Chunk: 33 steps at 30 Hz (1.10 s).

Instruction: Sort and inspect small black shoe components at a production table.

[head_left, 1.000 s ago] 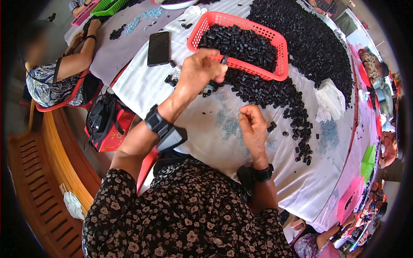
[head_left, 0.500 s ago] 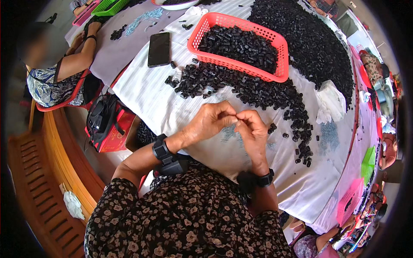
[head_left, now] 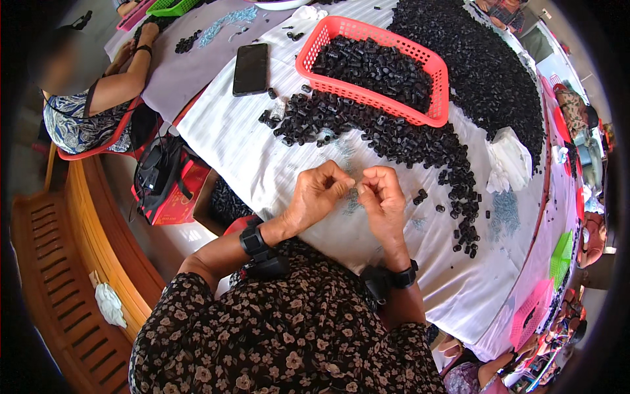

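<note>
My left hand (head_left: pixel 316 196) and my right hand (head_left: pixel 383 200) are raised over the white cloth (head_left: pixel 289 177), their fingertips close together with a small gap between them. Thumb and forefinger are pinched on each hand. Whatever lies in the pinches is too small to name. Just beyond them spreads a band of small black cylindrical pieces (head_left: pixel 420 143), running down to the right. Behind it, a red perforated plastic basket (head_left: pixel 371 98) holds more of the same black pieces. Tiny pale blue slivers (head_left: pixel 505 211) are scattered on the cloth at the right, with some beneath my hands.
A black phone (head_left: pixel 251 69) lies at the far left of the cloth. Crumpled white plastic (head_left: pixel 510 161) sits at the right, beside a large heap of black pieces (head_left: pixel 472 72). At the left another person (head_left: pixel 92 118) sits at the adjoining table. A wooden bench (head_left: pixel 59 276) stands at lower left.
My fingertips, which were touching, have drawn slightly apart, and both hands remain pinched. The view has shifted a little, so the table things appear somewhat farther right.
</note>
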{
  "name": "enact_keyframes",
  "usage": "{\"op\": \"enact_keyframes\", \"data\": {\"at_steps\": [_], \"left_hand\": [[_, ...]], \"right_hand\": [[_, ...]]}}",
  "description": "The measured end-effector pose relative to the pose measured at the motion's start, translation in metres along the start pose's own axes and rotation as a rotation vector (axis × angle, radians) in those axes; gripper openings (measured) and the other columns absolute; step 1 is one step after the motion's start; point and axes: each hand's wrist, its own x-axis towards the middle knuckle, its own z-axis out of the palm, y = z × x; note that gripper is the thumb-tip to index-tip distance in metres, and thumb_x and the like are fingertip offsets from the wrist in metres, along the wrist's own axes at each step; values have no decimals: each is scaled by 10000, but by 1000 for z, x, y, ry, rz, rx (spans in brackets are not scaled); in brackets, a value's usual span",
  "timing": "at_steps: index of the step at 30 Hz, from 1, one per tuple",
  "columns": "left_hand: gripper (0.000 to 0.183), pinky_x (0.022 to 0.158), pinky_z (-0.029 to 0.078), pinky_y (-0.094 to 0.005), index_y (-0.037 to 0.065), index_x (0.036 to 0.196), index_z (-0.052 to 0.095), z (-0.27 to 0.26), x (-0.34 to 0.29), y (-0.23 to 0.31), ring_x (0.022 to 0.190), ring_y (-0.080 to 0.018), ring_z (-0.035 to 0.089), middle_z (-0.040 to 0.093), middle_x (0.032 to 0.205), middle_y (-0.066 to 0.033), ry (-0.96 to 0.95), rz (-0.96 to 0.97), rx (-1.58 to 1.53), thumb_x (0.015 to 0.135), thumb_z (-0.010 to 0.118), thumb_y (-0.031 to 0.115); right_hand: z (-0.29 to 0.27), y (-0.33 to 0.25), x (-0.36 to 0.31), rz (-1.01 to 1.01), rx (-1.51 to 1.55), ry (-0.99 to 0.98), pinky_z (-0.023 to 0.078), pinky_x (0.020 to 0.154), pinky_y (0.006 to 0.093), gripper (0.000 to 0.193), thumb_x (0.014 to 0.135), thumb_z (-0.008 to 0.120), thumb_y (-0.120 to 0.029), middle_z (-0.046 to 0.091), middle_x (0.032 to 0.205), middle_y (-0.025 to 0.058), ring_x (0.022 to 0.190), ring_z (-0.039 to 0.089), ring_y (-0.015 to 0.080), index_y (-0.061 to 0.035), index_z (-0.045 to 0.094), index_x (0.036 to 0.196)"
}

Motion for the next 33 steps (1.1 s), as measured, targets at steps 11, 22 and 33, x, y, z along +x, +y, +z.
{"op": "enact_keyframes", "data": {"at_steps": [11,22,33], "left_hand": [[123,648,482,-353,11,856,596,-40,44,18,706,-274,579,584,816,-123,-36,387,888,742,641,15],[269,748,467,-345,26,989,590,-50,71,1,843,-276,545,585,890,-113,-165,505,1004,726,641,3],[201,777,442,-235,5,1012,573,-43,37,25,841,-76,527,574,938,-1,-282,-45,-90,818,624,-10]], "right_hand": [[-5,-1,3,-19,-102,126,405,600,198,136,866,535,3,525,793,-19,683,457,44,-40,535,995],[-7,7,5,-60,-125,117,376,557,180,67,873,541,0,487,730,-45,633,410,23,-30,555,932],[-6,-6,2,-26,96,54,430,617,178,226,860,558,24,539,854,9,716,486,43,-29,497,1071]]}}
